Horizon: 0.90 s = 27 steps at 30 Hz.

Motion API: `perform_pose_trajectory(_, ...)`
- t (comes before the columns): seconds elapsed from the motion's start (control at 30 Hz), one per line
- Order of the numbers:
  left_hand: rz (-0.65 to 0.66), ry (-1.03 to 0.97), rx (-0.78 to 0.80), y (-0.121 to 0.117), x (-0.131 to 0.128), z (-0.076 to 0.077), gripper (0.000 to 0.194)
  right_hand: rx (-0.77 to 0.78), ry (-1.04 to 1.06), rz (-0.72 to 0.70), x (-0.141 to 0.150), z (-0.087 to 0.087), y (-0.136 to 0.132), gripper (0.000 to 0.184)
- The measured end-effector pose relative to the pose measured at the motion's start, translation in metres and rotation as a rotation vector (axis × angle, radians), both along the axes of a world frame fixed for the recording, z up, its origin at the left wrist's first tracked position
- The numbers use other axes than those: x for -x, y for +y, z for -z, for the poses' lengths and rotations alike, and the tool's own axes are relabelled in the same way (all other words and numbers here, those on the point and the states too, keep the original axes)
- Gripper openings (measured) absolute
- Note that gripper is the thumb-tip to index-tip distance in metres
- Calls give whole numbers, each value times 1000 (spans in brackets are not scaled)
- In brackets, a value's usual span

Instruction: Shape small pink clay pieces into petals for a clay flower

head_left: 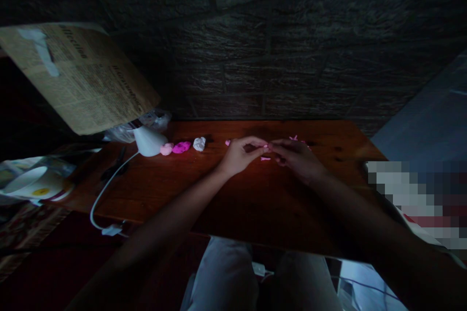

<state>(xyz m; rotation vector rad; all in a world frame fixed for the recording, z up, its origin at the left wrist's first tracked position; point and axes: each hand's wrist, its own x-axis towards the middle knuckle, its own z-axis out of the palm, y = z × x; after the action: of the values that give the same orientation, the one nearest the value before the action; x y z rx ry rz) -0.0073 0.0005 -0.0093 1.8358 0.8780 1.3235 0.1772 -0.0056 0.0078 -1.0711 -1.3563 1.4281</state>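
Observation:
Over the wooden table, my left hand (241, 154) and my right hand (297, 156) meet at the fingertips. Both pinch a small piece of pink modelling clay (266, 146) between them. A thin pink clay bit (265, 158) lies on the table just below the fingers. Past my right hand is another pink clay piece (294, 138) with a branching shape. A pink lump (227, 143) shows beside my left hand, partly covered by it. Farther left sit a white clay lump (199, 144), a magenta lump (181, 147) and a light pink lump (167, 148).
A lamp with a newspaper-print shade (95, 77) and white base (149, 142) stands at the table's left end. Its white cord (95, 204) hangs over the front edge. A white cup-like container (31, 184) is at far left. A dark stone-patterned wall (248, 48) rises behind the wooden table (233, 199).

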Motion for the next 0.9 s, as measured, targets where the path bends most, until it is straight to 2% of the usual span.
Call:
perform_pose_trajectory(0.37, -40, 42, 18, 0, 2, -1, 11, -65, -88, 9, 0, -3, -1, 29)
perform_pose_trajectory(0.6, -15, 97, -25, 0, 4, -6, 17, -71, -86, 3, 1, -4, -3, 31)
perform_pose_trajectory(0.73, -1, 82, -34, 2, 5, -4, 14, -77, -72, -15, 2, -7, -5, 33)
perform_pose_trajectory(0.9, -55, 106, -32, 4, 7, -2, 10, -51, -53, 5, 2, -6, -5, 29)
